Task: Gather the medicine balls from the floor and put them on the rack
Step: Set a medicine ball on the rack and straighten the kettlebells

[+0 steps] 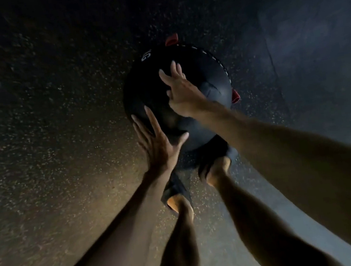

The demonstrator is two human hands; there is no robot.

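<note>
A large black medicine ball [150, 98] with white lettering, white stitching and red tabs lies on the dark speckled floor, just ahead of my feet. My left hand [158, 141] rests flat against its near left side, fingers spread. My right hand [181, 94] lies on top of the ball, fingers spread over its surface. Both palms touch the ball. The rack is not in view.
The speckled rubber floor [57, 126] fills the view, lit warmly at the lower left and dark elsewhere. My two feet in dark shoes [177, 190] stand directly below the ball. A faint seam in the floor [272, 64] runs down the right side.
</note>
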